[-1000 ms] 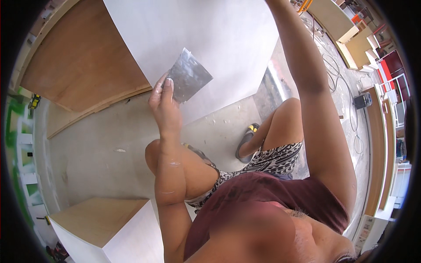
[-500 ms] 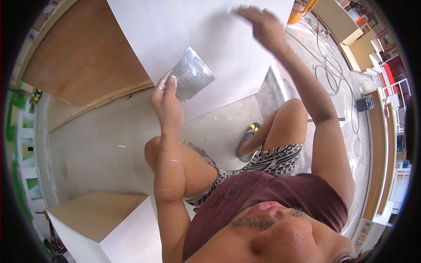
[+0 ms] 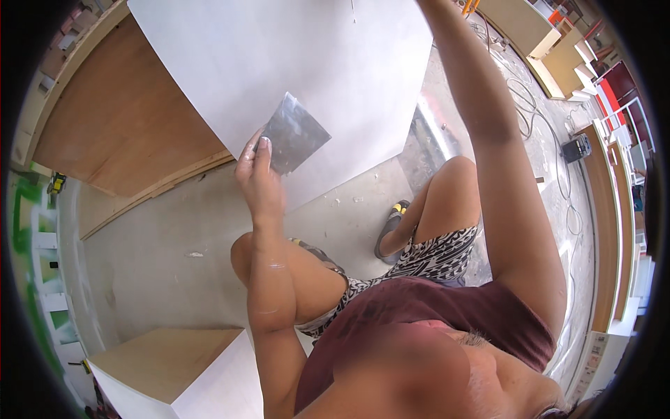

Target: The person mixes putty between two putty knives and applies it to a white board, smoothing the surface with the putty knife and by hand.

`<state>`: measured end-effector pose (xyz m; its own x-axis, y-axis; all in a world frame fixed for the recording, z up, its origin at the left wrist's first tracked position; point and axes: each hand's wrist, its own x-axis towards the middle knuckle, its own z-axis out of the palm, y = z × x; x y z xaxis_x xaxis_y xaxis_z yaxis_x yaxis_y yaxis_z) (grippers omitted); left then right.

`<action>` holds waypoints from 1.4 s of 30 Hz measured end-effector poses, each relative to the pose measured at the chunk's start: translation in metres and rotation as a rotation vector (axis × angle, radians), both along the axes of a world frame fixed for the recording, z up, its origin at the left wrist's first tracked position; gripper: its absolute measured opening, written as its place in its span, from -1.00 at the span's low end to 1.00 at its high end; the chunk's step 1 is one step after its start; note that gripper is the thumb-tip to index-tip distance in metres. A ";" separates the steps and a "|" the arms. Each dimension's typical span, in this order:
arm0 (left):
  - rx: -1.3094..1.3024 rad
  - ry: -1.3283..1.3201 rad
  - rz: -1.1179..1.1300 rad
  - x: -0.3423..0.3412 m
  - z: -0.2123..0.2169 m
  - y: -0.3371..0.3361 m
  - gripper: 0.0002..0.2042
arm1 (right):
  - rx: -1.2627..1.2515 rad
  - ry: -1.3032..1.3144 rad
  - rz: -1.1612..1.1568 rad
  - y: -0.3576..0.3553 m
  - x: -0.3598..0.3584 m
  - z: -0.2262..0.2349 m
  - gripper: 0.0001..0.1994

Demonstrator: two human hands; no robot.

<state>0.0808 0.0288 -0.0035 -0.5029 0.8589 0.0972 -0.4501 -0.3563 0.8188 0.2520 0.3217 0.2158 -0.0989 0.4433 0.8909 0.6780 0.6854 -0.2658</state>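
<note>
My left hand (image 3: 257,180) grips a wide metal putty knife (image 3: 294,133), its blade laid flat against a large white panel (image 3: 293,63) that stands in front of me. My right arm (image 3: 488,140) reaches up along the panel's right side, and the right hand itself is cut off by the top edge of the picture. I am crouching, with my knees (image 3: 244,255) over a grey concrete floor (image 3: 160,237).
Brown wooden boards (image 3: 125,126) lean at the left behind the panel. A white box with a wooden top (image 3: 167,363) stands at the lower left. Cables (image 3: 558,167) and a small dark tool (image 3: 578,148) lie on the floor at right, by wooden cabinets (image 3: 607,230).
My right hand, which rested on the panel's upper part half a second ago, has gone up out of the picture. The putty knife has stayed at about the same place on the panel.
</note>
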 end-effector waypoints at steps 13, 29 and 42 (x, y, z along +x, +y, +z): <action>-0.025 -0.004 -0.019 -0.004 -0.002 -0.006 -0.64 | -0.072 -0.049 0.002 0.002 0.033 0.010 -0.55; -0.022 0.003 -0.013 -0.005 -0.002 -0.006 -0.62 | 0.137 -0.790 -0.159 -0.052 0.060 -0.205 -0.52; -0.013 -0.010 -0.052 0.002 -0.007 0.003 -0.61 | 0.039 0.047 0.089 0.070 0.077 0.007 -0.55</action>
<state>0.0826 0.0321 -0.0107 -0.4584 0.8850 0.0816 -0.4757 -0.3218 0.8186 0.3294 0.3914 0.2230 -0.0946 0.3995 0.9118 0.6012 0.7530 -0.2675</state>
